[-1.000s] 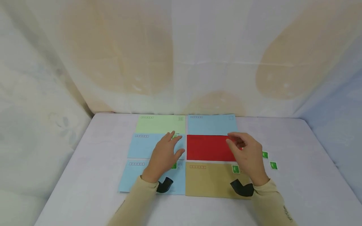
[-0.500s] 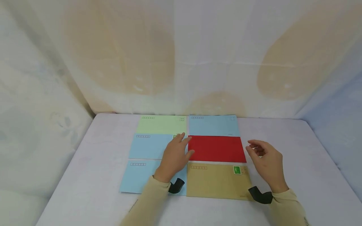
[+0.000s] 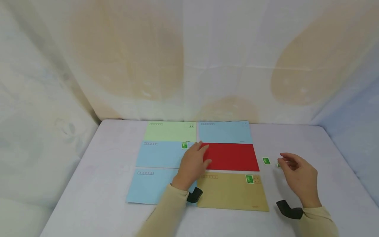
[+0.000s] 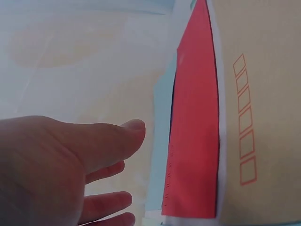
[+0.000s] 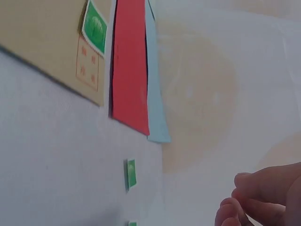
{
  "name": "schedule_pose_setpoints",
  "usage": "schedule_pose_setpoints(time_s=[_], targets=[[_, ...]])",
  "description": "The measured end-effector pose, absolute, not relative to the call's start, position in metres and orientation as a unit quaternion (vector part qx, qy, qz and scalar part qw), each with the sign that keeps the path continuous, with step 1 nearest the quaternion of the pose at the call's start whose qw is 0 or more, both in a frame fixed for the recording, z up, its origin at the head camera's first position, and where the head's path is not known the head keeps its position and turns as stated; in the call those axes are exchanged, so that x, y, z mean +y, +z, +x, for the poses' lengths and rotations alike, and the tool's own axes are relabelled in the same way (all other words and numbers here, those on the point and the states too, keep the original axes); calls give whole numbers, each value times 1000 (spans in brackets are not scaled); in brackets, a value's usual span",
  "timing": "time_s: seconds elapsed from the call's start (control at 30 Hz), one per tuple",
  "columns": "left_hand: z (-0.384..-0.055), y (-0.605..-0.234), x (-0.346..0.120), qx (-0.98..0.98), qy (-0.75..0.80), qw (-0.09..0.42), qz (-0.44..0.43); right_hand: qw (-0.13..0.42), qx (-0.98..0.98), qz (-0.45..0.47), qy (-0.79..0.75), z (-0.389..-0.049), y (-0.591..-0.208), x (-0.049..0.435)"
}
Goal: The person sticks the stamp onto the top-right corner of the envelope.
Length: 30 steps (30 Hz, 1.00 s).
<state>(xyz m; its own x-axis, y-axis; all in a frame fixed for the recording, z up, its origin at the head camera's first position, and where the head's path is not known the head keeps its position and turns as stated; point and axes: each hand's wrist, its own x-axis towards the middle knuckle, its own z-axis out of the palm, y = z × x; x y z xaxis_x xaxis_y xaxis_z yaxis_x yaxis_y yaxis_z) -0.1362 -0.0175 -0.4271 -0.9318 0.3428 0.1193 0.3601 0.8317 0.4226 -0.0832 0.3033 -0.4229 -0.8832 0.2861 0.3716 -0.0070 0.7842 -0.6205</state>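
1. Lying on the white table (image 3: pixel 88 184) are six envelopes in two columns; at far left sit a green envelope (image 3: pixel 168 131), a blue envelope (image 3: pixel 158 154) bearing a stamp, and a nearer blue envelope (image 3: pixel 148 186).
2. Resting with its grip spread flat, the left hand (image 3: pixel 192 164) presses the left edge of the red envelope (image 3: pixel 234 157), covering that corner.
3. Beyond it lies another blue envelope (image 3: pixel 225 132); nearer, a tan envelope (image 3: pixel 231 192) with a green stamp.
4. Right of the red envelope, a loose green stamp (image 3: pixel 266 161) lies on the table.
5. Farther right, the right hand (image 3: pixel 299 177) curls its grip at a second stamp (image 3: pixel 279 164); whether it pinches the stamp cannot be told.
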Motion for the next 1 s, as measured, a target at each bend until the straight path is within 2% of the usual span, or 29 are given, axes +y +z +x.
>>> schedule_pose_setpoints(time_s=[0.53, 0.87, 1.0], targets=[[-138, -438, -7, -965, -172, 10, -200, 103, -943, -176, 264, -75, -432, 347], [-138, -440, -5, -967, -140, 10, -213, -3, -950, -185, 250, -79, -437, 359], [-138, -440, -4, -967, -132, 9, -217, -27, -950, -190, 247, -80, -439, 362]])
